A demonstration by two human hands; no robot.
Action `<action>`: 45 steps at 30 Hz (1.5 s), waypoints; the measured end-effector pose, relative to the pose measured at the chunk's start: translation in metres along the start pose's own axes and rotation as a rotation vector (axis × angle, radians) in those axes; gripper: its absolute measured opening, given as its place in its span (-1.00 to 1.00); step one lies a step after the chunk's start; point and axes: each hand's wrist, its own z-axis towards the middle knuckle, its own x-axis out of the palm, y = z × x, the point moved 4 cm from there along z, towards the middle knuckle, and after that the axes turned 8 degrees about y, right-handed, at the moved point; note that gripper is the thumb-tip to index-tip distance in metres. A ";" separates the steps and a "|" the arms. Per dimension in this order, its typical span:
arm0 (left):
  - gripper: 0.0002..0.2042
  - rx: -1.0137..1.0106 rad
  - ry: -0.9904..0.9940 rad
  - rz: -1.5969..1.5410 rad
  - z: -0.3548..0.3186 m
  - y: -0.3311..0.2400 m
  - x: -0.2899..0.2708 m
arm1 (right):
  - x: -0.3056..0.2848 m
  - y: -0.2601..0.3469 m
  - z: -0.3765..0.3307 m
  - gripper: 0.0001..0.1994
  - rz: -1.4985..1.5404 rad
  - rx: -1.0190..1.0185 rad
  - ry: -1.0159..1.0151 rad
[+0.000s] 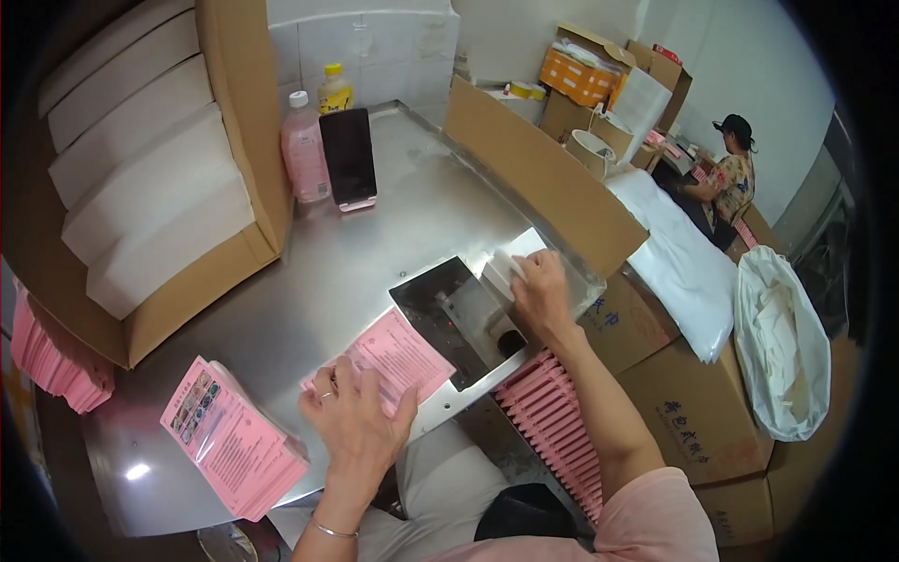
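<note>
My left hand, wearing a ring and a bracelet, lies with fingers spread on a pink printed plastic sleeve. That sleeve rests at the left edge of a dark rectangular opening in the metal table. On the opening's right side, my right hand has its fingers closed on the upper end of a white block, which looks like folded tissue paper; its far end is partly hidden by the fingers. Left of my left hand sits a thick stack of pink printed sleeves.
A carton of white paper stacks stands at left, beside hanging pink sleeves. A phone on a stand and a pink bottle stand behind. Pink packs fill a space below right. A seated person works far right.
</note>
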 end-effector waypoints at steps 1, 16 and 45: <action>-0.58 0.019 0.024 0.022 -0.001 -0.004 -0.002 | -0.003 -0.003 0.000 -0.69 0.021 0.008 -0.037; -0.22 0.081 0.140 -0.199 -0.002 -0.011 -0.009 | 0.065 0.163 -0.020 -0.68 0.063 -0.405 0.396; -0.83 -0.288 -0.079 0.113 -0.064 0.181 -0.081 | 0.011 -0.010 -0.004 -0.69 0.024 0.019 -0.086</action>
